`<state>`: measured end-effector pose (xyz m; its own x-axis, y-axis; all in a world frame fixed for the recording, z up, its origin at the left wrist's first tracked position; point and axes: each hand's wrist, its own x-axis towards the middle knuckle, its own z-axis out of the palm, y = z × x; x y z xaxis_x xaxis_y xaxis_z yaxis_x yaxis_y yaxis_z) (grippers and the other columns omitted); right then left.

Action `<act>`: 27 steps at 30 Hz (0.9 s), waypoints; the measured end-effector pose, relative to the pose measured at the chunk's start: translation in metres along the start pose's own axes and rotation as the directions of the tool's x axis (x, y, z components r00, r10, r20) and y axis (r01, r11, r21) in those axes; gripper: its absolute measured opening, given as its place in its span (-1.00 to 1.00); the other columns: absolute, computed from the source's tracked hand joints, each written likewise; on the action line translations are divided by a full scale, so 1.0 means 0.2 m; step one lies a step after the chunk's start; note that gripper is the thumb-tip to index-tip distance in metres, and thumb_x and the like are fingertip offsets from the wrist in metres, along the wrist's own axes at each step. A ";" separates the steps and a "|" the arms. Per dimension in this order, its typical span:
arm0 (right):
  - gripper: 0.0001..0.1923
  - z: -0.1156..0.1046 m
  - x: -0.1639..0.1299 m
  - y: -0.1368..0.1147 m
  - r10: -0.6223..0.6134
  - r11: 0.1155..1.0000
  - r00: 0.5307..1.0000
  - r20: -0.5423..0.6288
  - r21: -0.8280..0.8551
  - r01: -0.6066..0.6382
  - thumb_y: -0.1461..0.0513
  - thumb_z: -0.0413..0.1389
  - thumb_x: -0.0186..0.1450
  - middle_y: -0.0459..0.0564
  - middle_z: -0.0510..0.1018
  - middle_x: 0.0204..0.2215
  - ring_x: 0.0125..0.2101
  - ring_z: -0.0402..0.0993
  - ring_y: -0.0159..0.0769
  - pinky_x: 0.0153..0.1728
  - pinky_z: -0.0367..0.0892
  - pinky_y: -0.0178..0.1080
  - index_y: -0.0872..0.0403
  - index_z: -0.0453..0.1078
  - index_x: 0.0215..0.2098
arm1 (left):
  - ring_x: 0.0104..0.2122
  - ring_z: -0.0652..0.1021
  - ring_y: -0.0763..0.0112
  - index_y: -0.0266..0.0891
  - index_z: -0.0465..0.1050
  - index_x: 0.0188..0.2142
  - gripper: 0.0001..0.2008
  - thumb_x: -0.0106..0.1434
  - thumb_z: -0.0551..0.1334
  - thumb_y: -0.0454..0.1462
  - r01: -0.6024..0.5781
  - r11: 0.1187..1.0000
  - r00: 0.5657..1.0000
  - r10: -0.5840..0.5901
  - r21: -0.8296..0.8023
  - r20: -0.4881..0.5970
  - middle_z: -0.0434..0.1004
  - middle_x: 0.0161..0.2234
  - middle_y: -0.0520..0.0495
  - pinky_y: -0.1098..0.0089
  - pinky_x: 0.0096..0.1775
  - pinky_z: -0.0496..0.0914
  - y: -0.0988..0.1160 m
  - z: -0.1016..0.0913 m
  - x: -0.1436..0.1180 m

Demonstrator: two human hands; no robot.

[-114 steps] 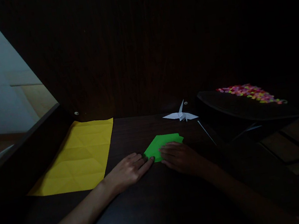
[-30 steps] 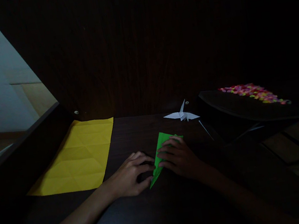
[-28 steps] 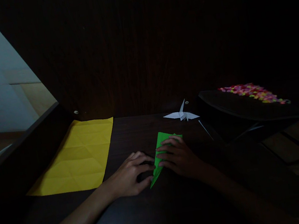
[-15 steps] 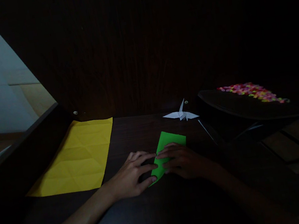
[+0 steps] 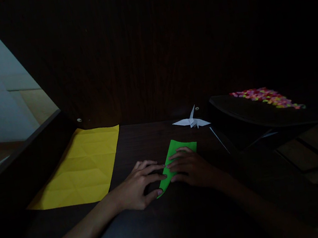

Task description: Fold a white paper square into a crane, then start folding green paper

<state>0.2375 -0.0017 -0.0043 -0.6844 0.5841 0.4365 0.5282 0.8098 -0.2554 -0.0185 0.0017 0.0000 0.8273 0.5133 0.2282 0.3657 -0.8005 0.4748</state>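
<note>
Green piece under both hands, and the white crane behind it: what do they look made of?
The green piece looks like thin matte paper: flat, sharp folded edges, no shine. The white crane seems paper too, with crisp pointed wings and creases. Both hands, left hand and right hand, press the green piece onto the dark table.

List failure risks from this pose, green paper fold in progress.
1. Both hands, left hand and right hand, press the narrow green paper on a smooth dark table; it could slide and skew the crease.
2. The scene is very dim, so edge alignment is hard to judge.
</note>
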 end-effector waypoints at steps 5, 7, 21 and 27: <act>-0.84 0.00 0.02 -0.01 -0.061 0.988 0.998 -0.004 -0.140 0.060 0.10 0.23 0.28 -0.11 0.67 -0.33 -0.16 0.49 -0.18 0.08 0.20 0.04 0.00 0.53 -0.28 | 0.17 0.29 0.02 -0.07 0.39 0.10 -0.54 0.20 0.31 -0.26 -0.013 1.000 0.999 0.013 -0.010 0.032 0.32 0.22 -0.12 -0.06 0.10 0.22 -0.01 -0.01 0.00; -0.82 -0.01 0.03 -0.01 -0.053 0.979 0.998 0.028 -0.195 0.058 0.08 0.23 0.27 -0.10 0.66 -0.36 -0.16 0.46 -0.16 0.10 0.17 0.07 0.02 0.53 -0.30 | 0.18 0.27 0.02 -0.05 0.37 0.12 -0.53 0.21 0.30 -0.25 -0.008 1.000 0.999 0.008 -0.009 0.048 0.30 0.23 -0.10 -0.07 0.12 0.20 -0.01 -0.01 0.00; -0.84 0.00 0.09 -0.06 0.033 0.970 0.995 0.095 -0.243 -0.009 0.12 0.18 0.31 -0.05 0.60 -0.30 -0.06 0.36 -0.09 0.19 0.00 0.13 0.03 0.51 -0.29 | 0.12 0.33 0.04 -0.13 0.19 0.24 -0.39 0.23 0.29 -0.20 0.040 0.998 0.998 -0.038 -0.052 0.040 0.37 0.13 -0.21 0.02 0.09 0.24 -0.01 -0.02 -0.01; -0.94 0.01 0.10 -0.07 0.071 0.971 0.988 0.134 -0.235 -0.038 0.22 0.20 0.28 -0.04 0.57 -0.29 -0.09 0.36 -0.11 0.14 0.06 0.07 0.05 0.47 -0.32 | 0.14 0.33 0.05 -0.09 0.24 0.20 -0.50 0.27 0.24 -0.22 0.008 0.999 0.997 -0.005 -0.038 0.075 0.38 0.13 -0.18 0.00 0.13 0.18 0.00 -0.04 -0.01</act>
<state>0.2156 -0.0018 0.0060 -0.7066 0.6422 0.2973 0.6569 0.7514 -0.0618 -0.0225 0.0034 0.0061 0.8552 0.4925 0.1614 0.3557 -0.7843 0.5082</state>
